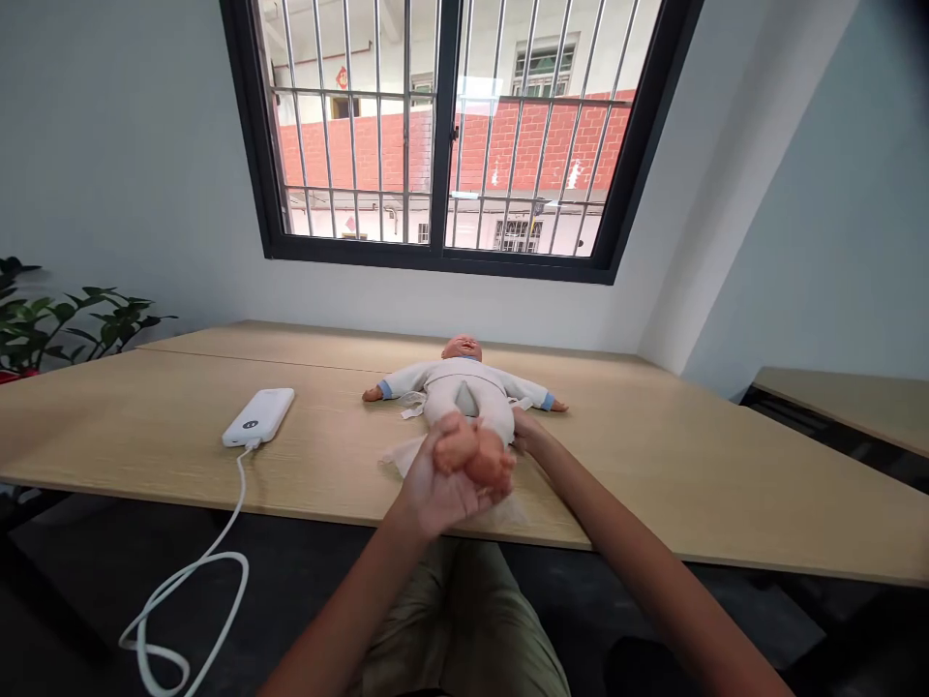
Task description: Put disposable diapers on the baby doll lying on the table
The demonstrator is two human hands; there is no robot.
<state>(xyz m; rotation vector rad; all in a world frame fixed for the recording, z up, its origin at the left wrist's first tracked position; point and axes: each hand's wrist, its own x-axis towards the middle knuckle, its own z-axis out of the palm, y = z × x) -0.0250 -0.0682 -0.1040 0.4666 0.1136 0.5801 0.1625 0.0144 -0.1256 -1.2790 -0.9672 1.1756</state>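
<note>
A baby doll (pixel 464 373) in a white top with blue cuffs lies on its back on the table, head away from me and arms spread. My left hand (pixel 442 494) grips its two bare feet from below and holds the legs raised. Beside the doll's hip and thigh on the right is my right hand (pixel 524 431), its fingers mostly hidden behind the leg. Thin white material (pixel 402 457) shows beneath the legs, and a white tab or strap (pixel 413 404) sticks out at the doll's left-of-frame waist. Its kind is unclear.
The wooden table (pixel 319 484) ends just in front of my lap. On its left, a white power bank (pixel 259 416) has a white cable (pixel 236 557) hanging over the edge. A potted plant (pixel 65 319) stands far left. Behind is a barred window (pixel 439 247); another table (pixel 842 397) stands right.
</note>
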